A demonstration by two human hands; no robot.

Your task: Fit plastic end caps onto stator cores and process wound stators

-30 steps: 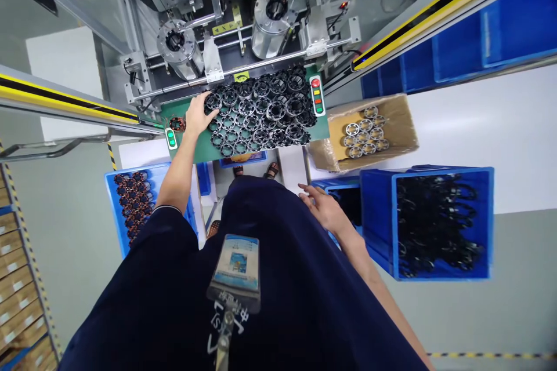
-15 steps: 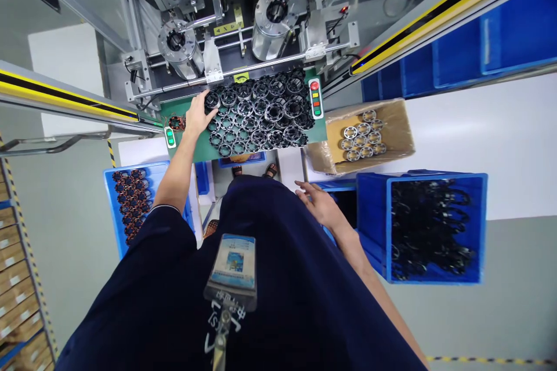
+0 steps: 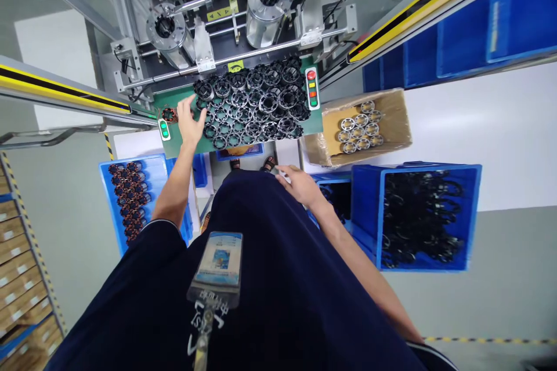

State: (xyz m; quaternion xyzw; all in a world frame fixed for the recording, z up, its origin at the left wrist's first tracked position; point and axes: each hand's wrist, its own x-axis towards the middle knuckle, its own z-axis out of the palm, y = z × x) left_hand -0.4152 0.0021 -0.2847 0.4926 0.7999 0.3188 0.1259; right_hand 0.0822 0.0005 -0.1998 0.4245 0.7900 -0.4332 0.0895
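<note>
Head view: black-and-silver rings [image 3: 255, 98] massed in close rows, some stacked, immediately to the right of the left hand [image 3: 190, 119]. Left hand half open, fingers and thumb spread in a loose curve, nothing seen in its grip; thumb tip at the edge of the nearest rings, contact cannot be told. Green work surface [image 3: 174, 148] beneath that hand and the rings.

Just left of the left fingers: one copper-wound ring [image 3: 167, 115], with a small panel of green buttons [image 3: 164, 128] close by.

Right hand [image 3: 300, 184] nearer the body, in front of the dark blue clothing [image 3: 270, 255]; fingers loosely bent, partly open, no object visible in it. Past the rings, up from the right hand, a control strip [image 3: 312, 88] with coloured buttons.

Beyond both hands, across a rail: two metal cylinders [image 3: 266, 20] standing in the machine.

Right of the right hand: a large blue bin [image 3: 365, 208] of dark parts [image 3: 422, 217]; farther up, a cardboard box [image 3: 395, 122] holding silver rings [image 3: 361, 129].

Left of the left forearm, a blue tray [image 3: 156, 174] with rows of copper-coloured rings [image 3: 128, 200].
</note>
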